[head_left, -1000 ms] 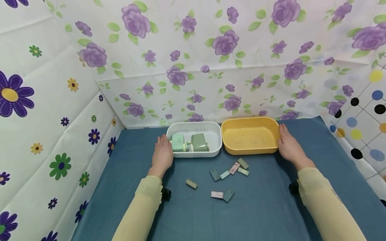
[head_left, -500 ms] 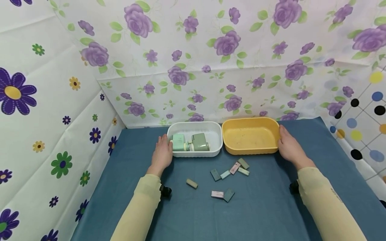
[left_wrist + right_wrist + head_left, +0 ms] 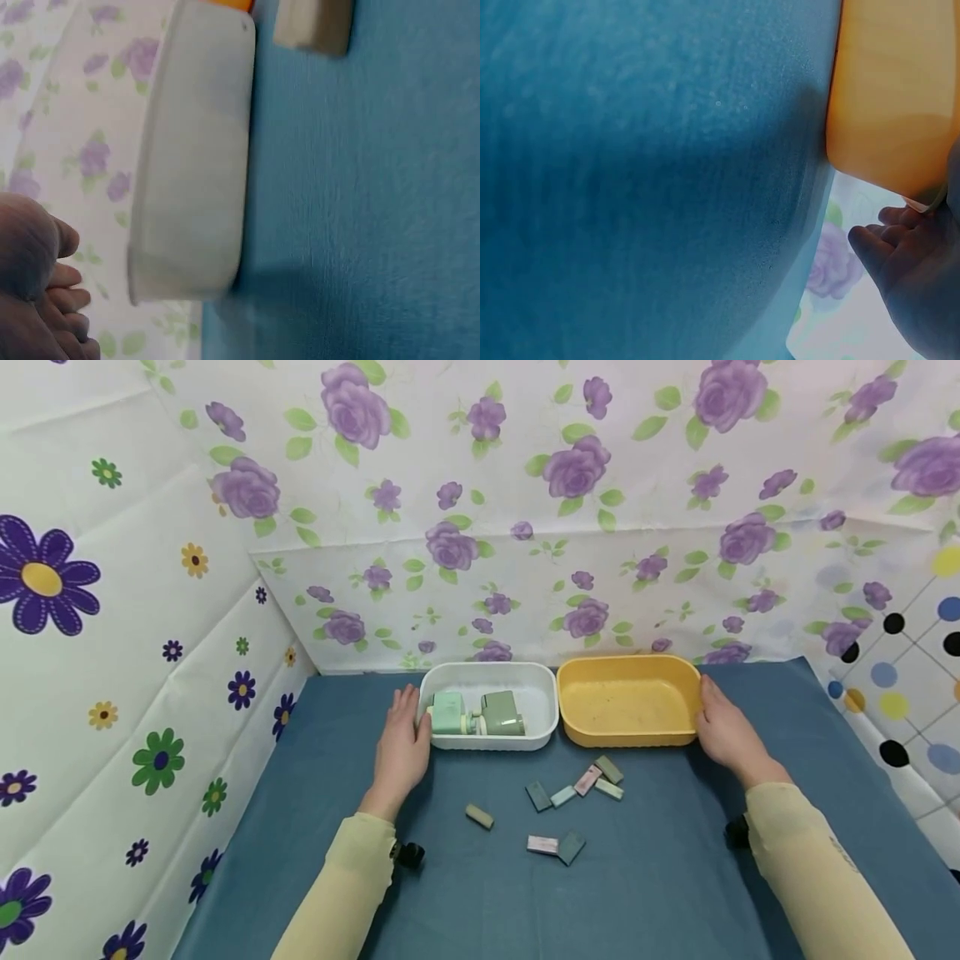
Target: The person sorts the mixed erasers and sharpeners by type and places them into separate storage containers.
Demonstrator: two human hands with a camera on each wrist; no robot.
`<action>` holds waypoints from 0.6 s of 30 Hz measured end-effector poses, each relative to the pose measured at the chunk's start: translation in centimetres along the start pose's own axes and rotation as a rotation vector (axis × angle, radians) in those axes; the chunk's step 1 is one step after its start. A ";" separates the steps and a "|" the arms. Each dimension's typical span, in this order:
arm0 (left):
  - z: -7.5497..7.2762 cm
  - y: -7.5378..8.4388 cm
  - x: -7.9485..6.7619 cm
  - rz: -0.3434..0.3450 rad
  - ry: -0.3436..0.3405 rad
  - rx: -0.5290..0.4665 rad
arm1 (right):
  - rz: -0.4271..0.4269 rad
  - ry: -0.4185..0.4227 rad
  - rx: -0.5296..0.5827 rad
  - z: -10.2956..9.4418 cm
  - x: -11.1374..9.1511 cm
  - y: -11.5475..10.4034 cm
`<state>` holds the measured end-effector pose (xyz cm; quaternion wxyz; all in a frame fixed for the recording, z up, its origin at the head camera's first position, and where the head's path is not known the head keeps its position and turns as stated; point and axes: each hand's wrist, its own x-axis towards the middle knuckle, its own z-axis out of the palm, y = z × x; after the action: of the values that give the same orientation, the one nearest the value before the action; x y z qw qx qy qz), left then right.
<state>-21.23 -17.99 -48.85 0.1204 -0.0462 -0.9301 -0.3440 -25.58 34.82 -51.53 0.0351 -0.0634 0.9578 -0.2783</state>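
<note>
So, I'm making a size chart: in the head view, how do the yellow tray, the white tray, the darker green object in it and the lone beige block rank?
Largest: yellow tray and white tray, too alike to rank
Next: darker green object
Smallest: lone beige block

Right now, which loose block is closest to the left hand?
The khaki oblong block, lying alone on the blue cloth nearest the left hand. The five clustered greenish and pink blocks and the pink-and-dark-green pair lie farther right.

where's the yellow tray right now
In the head view, the yellow tray sits right of centre near the blue cloth's far edge, between the white tray and the right hand.
</note>
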 end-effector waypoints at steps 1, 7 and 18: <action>-0.1 0.3 -0.4 0.029 0.017 -0.012 | 0.004 0.000 0.001 0.1 -0.1 0.0; -0.5 1.6 -3.1 0.220 0.071 -0.046 | 0.007 -0.011 0.007 0.5 -0.5 -0.1; -0.7 2.4 -6.1 0.466 -0.250 0.124 | -0.004 -0.009 -0.004 -0.2 -0.2 -0.1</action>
<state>-14.77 -16.71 -48.39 0.0833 -0.2937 -0.9213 -0.2408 -25.43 34.88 -51.32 0.0385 -0.0668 0.9580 -0.2761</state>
